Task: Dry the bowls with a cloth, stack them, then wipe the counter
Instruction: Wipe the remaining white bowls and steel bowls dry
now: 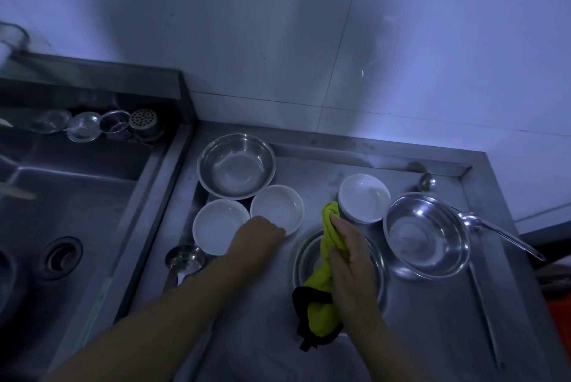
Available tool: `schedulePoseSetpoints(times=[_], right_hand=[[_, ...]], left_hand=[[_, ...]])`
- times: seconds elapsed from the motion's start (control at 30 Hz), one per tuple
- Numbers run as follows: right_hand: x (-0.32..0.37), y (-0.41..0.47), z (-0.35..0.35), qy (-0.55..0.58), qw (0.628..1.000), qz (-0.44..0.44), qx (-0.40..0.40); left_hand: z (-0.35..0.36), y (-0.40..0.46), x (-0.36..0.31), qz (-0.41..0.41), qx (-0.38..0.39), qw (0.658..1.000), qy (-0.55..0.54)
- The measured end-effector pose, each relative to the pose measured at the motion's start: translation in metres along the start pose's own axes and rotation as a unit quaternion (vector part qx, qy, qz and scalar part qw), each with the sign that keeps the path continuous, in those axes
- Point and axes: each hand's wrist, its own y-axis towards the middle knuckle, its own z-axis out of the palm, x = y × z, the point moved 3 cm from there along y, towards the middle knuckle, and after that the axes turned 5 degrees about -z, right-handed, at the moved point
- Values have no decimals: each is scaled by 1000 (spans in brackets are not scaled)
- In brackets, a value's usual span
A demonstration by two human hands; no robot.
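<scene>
Over the steel counter [262, 335], your right hand [347, 258] has its fingers curled round a yellow-green cloth [324, 298], bunched and hanging above a steel bowl [378, 276] that sits beneath it. Your left hand [258, 232] reaches forward, fingers curled over the near rim of a white bowl [278, 205]; whether it truly grips, you cannot tell. Just left of that bowl sits a second white bowl [216, 224], touching it, and behind both a large steel bowl [236, 165]. Right of the cloth stands a third white bowl [364, 196], then another steel bowl [426, 233] with a ladle [500, 233] beside it. Far left lies the sink [77, 196].
</scene>
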Motion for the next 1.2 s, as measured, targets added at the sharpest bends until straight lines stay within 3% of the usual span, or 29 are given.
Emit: schedulePoseSetpoints(times=[0.1, 0.2, 0.23, 0.3, 0.37, 0.43, 0.6, 0.8, 0.83, 0.9, 0.97, 1.13, 1.2], right_hand=[[0, -4, -5, -8, 1000, -4, -8], [1, -9, -9, -13, 1000, 1, -11], [1, -10, -10, -15, 1000, 3, -11], [2, -14, -12, -20, 1000, 3, -11], [3, -17, -15, -22, 1000, 3, -15], [3, -20, -16, -16, 1000, 7, -16], [-2, -30, -19, -8, 1000, -7, -16], [5, -49, -23, -13, 999, -40, -34], [6, -52, -22, -17, 998, -44, -35], [11, -58, -20, -30, 997, -59, -39], [20, -65, -17, -43, 995, -75, -44], [41, -93, -1, -63, 992, -103, -19], [51, -109, 7, -74, 990, -118, -5]], left_hand=[[4, -11, -11, -11, 2, 1000, -6], [4, -29, -21, -11, -92, 995, -35], [4, -38, -25, -36, -131, 989, -64], [2, -51, -29, -166, -168, 956, -172], [5, -58, -30, -342, -151, 873, -314], [15, -53, -28, -462, -118, 767, -429], [29, -34, -36, -567, -64, 545, -614], [30, -33, -40, -568, -42, 441, -693], [27, -39, -41, -567, -35, 437, -697], [16, -52, -41, -549, -18, 456, -700], [1, -68, -35, -503, -9, 502, -703], [-63, -123, -6, -358, -5, 762, -540], [-91, -146, 6, -287, -12, 848, -446]])
